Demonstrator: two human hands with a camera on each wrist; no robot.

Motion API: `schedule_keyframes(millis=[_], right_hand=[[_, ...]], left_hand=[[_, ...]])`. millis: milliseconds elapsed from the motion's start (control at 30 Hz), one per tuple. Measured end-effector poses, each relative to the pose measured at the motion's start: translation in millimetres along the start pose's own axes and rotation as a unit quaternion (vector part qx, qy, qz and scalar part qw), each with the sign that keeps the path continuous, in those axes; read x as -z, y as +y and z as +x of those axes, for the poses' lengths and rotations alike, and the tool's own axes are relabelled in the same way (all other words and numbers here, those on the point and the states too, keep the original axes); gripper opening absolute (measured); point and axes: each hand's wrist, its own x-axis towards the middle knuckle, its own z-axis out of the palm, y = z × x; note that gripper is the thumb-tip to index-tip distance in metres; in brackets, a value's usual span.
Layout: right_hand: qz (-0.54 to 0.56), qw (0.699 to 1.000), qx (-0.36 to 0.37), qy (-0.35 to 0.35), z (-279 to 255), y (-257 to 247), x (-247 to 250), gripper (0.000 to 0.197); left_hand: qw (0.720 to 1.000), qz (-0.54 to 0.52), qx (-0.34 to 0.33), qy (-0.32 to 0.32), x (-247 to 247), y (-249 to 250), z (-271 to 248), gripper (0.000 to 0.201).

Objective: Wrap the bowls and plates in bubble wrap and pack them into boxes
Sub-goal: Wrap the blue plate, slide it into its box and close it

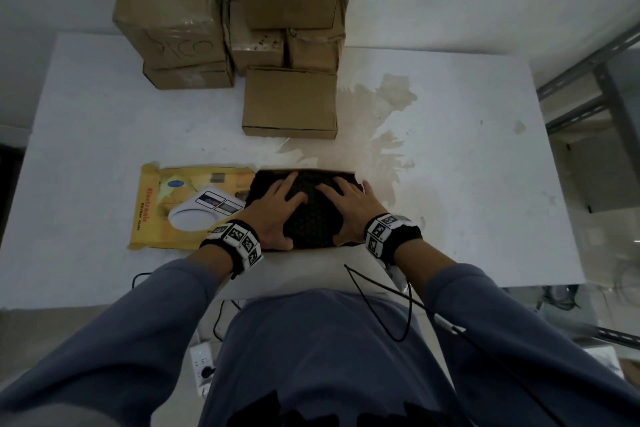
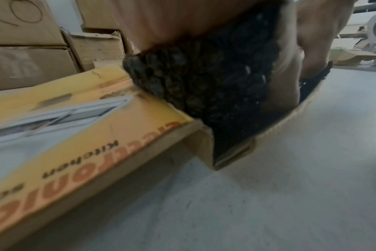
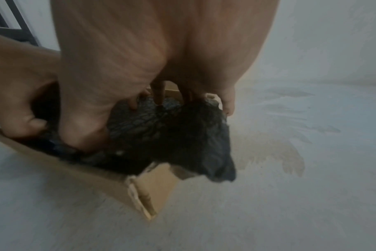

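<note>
A dish bundled in black bubble wrap (image 1: 311,215) (image 2: 215,88) (image 3: 182,139) lies in an open cardboard box (image 1: 308,170) (image 3: 152,186) at the near table edge. The box's yellow lid (image 1: 166,208) (image 2: 97,129), printed with a kitchen scale, lies flat to the left. My left hand (image 1: 277,215) (image 2: 161,20) presses the bundle's left half with spread fingers, thumb at the near edge. My right hand (image 1: 349,211) (image 3: 161,51) presses the right half the same way. A corner of wrap hangs over the box's right wall. The dish itself is hidden.
Several brown cardboard boxes (image 1: 173,17) are stacked at the back of the white table (image 1: 485,184). One closed flat box (image 1: 290,102) sits just beyond the open one. A brown stain (image 1: 381,135) marks the table. A metal shelf (image 1: 588,80) stands to the right.
</note>
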Motion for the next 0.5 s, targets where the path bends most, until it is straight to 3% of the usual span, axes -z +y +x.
schedule_keyframes(millis=[333, 500], right_hand=[[-0.031, 0.995, 0.029, 0.088, -13.4, -1.7, -10.4, 0.101], [-0.034, 0.978, 0.140, 0.149, -15.4, -3.5, -11.7, 0.073]], left_hand=[[1.000, 0.009, -0.014, 0.002, -1.8, -5.3, 0.3, 0.076], [1.000, 0.018, -0.011, -0.001, 0.1, -4.8, 0.4, 0.076]])
